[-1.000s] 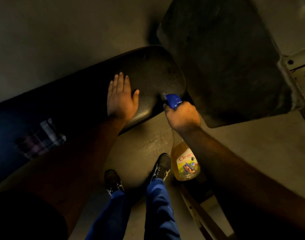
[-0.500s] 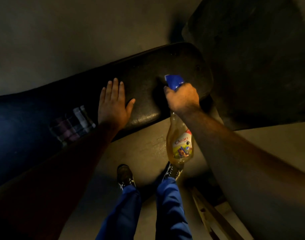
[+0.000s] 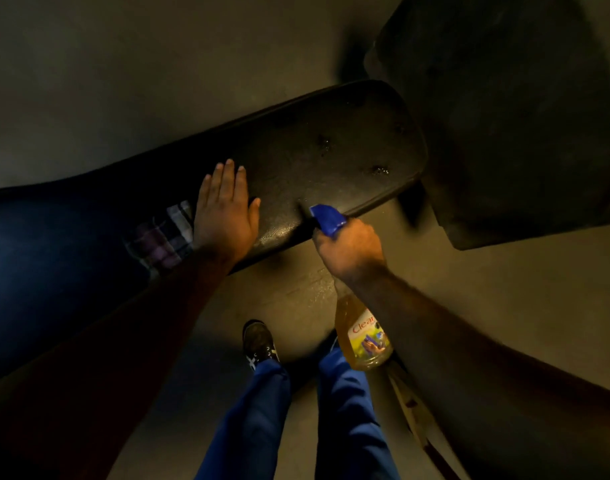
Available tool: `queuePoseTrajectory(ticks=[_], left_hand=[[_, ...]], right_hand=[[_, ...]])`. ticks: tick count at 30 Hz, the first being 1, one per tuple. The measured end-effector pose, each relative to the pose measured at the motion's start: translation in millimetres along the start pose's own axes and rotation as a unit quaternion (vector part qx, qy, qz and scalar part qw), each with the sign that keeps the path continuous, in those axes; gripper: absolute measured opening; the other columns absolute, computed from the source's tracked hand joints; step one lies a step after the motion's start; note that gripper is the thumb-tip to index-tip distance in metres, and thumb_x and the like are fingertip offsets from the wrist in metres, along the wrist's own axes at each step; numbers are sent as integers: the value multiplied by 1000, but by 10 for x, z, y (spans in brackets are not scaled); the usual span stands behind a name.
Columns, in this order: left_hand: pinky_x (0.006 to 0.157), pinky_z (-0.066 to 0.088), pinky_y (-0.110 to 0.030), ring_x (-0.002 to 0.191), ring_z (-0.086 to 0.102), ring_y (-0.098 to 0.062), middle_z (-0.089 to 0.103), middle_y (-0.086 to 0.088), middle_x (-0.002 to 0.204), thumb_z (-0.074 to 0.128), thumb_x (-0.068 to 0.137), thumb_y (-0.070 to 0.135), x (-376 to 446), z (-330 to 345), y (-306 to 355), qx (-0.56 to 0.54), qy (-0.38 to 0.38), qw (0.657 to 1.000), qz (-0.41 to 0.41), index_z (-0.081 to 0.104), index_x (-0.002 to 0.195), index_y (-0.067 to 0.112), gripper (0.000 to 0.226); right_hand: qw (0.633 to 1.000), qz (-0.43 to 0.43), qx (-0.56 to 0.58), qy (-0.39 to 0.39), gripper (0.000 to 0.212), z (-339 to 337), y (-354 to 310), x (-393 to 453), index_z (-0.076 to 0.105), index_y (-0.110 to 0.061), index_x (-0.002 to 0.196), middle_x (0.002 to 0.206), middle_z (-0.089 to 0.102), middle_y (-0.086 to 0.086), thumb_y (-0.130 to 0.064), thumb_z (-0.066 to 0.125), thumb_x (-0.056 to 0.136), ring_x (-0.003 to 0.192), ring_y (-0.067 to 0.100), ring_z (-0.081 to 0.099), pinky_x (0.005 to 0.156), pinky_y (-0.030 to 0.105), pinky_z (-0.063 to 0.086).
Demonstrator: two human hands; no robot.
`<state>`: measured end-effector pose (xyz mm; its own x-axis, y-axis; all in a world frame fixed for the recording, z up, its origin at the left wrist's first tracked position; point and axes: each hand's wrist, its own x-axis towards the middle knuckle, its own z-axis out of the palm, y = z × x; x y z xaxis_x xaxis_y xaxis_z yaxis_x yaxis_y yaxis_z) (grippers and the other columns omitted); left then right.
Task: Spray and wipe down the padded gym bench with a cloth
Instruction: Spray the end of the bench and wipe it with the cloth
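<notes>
Fingers [image 3: 227, 174] of the left hand [image 3: 224, 216] lie straight and close together, pressed flat on the padded surface [image 3: 324, 161] near its front edge, holding nothing. Fingers of the right hand [image 3: 348, 251] are curled round the neck of the spray bottle [image 3: 362, 337], whose blue trigger head [image 3: 326, 220] sits at the surface's front edge and points across the padding; whether a finger is on the trigger cannot be told, since the back of the hand hides it. The bottle's body hangs below the hand, over the floor, about half full of amber liquid.

Just beside the left wrist, further along the surface toward its dim left end, lies a checked cloth [image 3: 161, 237], touched by neither hand. Wet spots [image 3: 379, 169] glisten near the right end of the surface.

Judging from this, spraying is under way and wiping not yet begun. The cloth looks soft and light: it should bunch easily, so a whole-hand grab at its middle suits it. The bottle is likely light, with smooth plastic that turns slippery when wet, so the neck grip is the safe one. The padding will give under pressure, and its wet skin may let a flat palm slide.
</notes>
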<state>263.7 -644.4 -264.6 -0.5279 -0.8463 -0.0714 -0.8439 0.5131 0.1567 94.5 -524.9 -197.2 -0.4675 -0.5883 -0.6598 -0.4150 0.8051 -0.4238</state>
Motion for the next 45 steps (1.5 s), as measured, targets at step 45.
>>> queuePoseTrajectory(ticks=[45], left_hand=[[99, 46, -36, 118, 55, -22, 58, -6, 129, 68, 85, 32, -1133, -1036, -852, -239, -137, 960, -42, 55, 131, 17, 50]], right_hand=[[967, -168, 159, -111, 9, 618, -1222, -864, 65, -21, 90, 89, 67, 0, -12, 65, 90, 85, 18, 66, 84, 42, 57]])
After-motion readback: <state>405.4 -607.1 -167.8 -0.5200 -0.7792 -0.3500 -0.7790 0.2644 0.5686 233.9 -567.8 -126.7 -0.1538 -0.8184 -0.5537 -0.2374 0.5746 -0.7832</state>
